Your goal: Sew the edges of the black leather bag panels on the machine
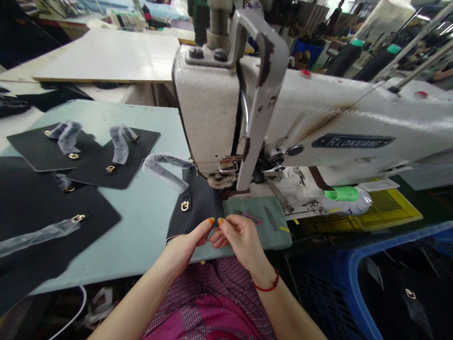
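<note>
Leather panel [203,204] lies on the bench [141,226], partly beneath the sewing machine head [208,108]. Our left hand [193,238] pinches the panel's near edge; our right hand [242,238] narrows beside it, its grip unclear. We're apparently aligning for stitching; the next move calls for a flat edge.

the dark, fine-grained panel [204,208] lies on the pale worktop [136,226], its far right part hidden behind the sewing machine head [208,113]. a shiny gold-toned buckle [185,206] sits on a dark tab [188,194] toward its left side. the plastic-wrapped strap [164,175] bends out leftward past the panel's edge.
</note>
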Tool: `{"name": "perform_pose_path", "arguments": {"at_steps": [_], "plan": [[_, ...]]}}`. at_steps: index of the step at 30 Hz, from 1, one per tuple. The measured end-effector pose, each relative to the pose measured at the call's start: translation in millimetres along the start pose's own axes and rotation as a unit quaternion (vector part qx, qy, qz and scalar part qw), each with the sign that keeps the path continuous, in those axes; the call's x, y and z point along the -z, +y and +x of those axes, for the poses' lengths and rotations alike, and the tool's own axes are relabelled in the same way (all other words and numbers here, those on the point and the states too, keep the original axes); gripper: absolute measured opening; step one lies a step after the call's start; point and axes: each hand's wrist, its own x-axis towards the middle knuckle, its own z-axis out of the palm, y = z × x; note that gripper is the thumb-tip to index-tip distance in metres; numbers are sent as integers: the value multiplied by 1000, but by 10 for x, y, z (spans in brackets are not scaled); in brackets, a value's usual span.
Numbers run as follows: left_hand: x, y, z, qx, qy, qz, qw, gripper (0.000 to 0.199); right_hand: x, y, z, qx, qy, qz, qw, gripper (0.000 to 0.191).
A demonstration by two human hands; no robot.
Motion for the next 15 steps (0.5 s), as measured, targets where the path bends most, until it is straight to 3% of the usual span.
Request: {"name": "perform_pose_path", "arguments": {"at_steps": [15], "plan": [[25,133,173,-14,-3,8,1000,45,-12,10,214,17,-1,23,1000,40]]}}
